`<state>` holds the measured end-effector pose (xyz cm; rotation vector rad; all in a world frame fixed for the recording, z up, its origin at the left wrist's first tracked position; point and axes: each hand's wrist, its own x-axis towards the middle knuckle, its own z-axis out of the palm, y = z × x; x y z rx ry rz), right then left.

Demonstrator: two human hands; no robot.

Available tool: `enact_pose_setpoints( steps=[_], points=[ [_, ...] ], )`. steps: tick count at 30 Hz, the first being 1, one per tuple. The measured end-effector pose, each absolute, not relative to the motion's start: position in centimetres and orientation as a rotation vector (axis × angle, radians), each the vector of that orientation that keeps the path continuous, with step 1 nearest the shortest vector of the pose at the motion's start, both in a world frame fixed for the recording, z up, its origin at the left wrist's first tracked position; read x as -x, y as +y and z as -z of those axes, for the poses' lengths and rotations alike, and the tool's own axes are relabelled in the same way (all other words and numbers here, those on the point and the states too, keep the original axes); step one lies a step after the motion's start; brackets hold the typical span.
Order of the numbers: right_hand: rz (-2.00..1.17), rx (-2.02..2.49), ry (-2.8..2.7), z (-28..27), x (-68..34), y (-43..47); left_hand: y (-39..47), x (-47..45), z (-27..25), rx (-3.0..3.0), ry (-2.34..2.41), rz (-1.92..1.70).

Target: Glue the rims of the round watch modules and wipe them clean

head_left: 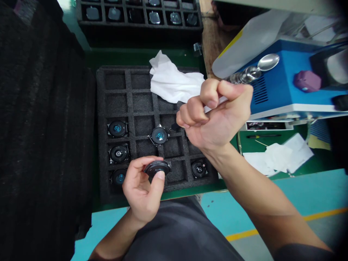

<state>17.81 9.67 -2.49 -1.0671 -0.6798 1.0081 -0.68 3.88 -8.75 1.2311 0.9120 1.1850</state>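
Left hand (144,194) pinching a round black watch case (157,166), tilted, thumb on near side, above the near part of the foam tray (100,105). Right hand (224,125) in a fist round a slim pale tool (214,104), over tray's right side. Three watch cases (117,128) in left column; white cloth (174,83) across far compartments.
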Motion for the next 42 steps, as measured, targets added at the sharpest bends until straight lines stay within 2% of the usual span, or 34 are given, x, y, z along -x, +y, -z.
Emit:
enact_pose_setpoints(
  steps=[28, 32, 36, 39, 42],
  points=[
    [-0.929, 1.060, -0.621, 1.8, -17.7, 9.4, 3.9, 0.7, 8.9, -1.244, 0.943, -1.179],
    [-0.779, 1.132, -0.676, -0.3, -18.6, 7.5, 3.9, 0.6, 9.1, -1.254, 1.010, -1.186],
    [-0.459, 1.138, -0.575, -2.0, -20.6, 3.9, 4.0, 0.4, 9.2, -1.244, 1.027, -1.182],
    [-0.107, 1.155, -0.563, -1.3, -23.2, 0.7, 4.1, 0.3, 9.0, -1.246, 1.020, -1.185],
    [-0.022, 1.268, -0.559, 1.4, -26.0, -2.3, 4.5, 0.1, 8.7, -1.268, 1.032, -1.198]
  ],
)
